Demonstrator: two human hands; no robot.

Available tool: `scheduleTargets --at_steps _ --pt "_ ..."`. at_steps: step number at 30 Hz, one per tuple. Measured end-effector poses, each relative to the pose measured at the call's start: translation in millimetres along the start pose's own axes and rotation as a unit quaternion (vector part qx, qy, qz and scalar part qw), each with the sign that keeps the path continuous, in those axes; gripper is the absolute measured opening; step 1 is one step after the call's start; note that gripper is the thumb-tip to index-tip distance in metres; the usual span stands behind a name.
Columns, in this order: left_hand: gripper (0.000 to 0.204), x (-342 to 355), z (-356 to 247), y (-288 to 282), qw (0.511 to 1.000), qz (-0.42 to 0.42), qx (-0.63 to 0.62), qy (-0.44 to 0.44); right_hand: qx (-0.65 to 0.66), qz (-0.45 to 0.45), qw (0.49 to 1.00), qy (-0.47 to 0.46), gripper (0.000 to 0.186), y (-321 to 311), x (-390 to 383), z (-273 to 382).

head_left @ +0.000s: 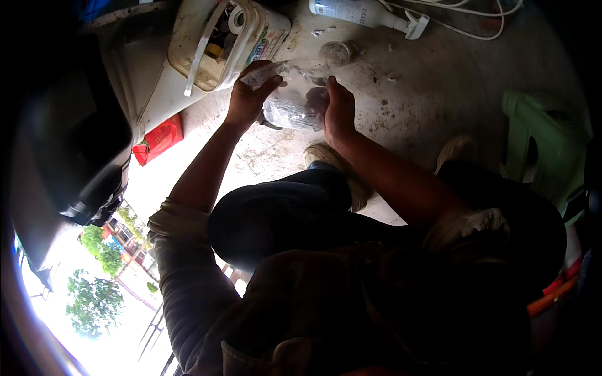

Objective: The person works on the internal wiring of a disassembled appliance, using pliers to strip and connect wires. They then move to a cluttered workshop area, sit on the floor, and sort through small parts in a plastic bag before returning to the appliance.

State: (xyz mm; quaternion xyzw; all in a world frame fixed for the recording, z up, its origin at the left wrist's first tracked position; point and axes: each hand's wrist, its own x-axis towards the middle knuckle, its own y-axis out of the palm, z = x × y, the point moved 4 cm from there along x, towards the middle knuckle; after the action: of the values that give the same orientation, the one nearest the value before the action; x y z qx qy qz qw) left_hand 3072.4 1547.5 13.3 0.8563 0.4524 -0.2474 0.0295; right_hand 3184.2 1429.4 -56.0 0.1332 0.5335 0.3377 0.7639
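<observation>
A clear, crinkled plastic bag (293,113) is stretched between my two hands above the dirty pale floor. My left hand (249,94) pinches its left upper part, with the thumb pressed on the film. On the other side my right hand (337,106) grips the bag's right edge, thumb pointing up. What lies inside the bag, if anything, I cannot make out through the glare. Just beyond the bag a small round clear container (337,54) rests on the floor.
A dirty white bucket (266,37) with assorted parts inside stands at the far left. Beyond lie a white spray bottle (354,11) and white cable (476,31). A red box (164,136) is left; a green plastic stool (545,135) stands right. My shoe (323,155) is below the bag.
</observation>
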Motion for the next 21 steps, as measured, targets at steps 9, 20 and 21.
scheduleTargets --at_steps 9,20,21 --pt "0.035 -41 52 -19 0.99 0.041 -0.133 -0.031 -0.288 0.091 0.917 -0.262 0.024 -18 -3 12" --pt "0.035 -61 61 -26 0.953 0.11 -0.281 -0.039 -0.367 0.174 0.836 -0.37 0.018 -1 -6 33" --pt "0.034 -65 63 -26 0.949 0.115 -0.292 -0.037 -0.38 0.181 0.827 -0.372 0.017 -3 -3 33"
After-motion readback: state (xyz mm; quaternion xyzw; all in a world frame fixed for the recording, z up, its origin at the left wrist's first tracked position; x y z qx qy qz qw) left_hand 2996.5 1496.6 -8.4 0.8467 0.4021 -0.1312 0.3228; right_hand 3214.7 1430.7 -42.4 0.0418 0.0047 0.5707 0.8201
